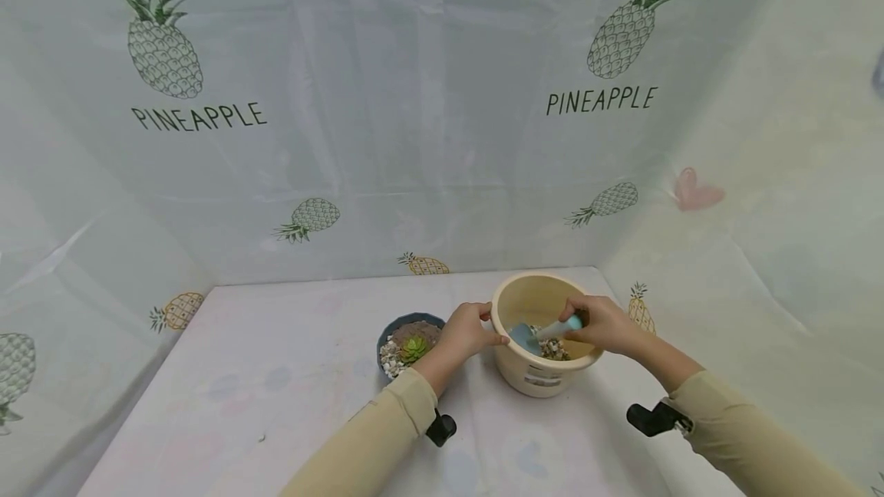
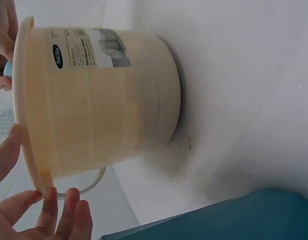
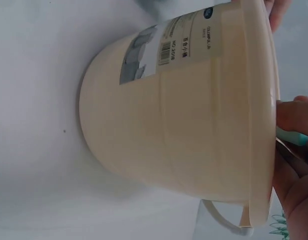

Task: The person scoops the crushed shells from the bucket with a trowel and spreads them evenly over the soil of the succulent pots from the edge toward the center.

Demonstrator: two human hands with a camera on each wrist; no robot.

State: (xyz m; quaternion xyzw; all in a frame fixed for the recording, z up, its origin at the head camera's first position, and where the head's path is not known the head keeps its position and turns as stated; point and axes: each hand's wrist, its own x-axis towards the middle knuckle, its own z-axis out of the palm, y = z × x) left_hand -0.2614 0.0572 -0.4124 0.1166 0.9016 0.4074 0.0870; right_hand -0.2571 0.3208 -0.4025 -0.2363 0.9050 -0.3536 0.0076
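Bucket set upright on desk, to right of pot. Bucket's rim gripped at left side by left hand. Scoop held by its handle in right hand, fingers curled round it; blade tilted down inside bucket, beside stones. Pot partly hidden by left arm; succulent, white pebbles contained in it. Bucket's wall marked with label.

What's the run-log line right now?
left hand: grips bucket | right hand: holds shovel inside bucket | potted succulent: left of bucket
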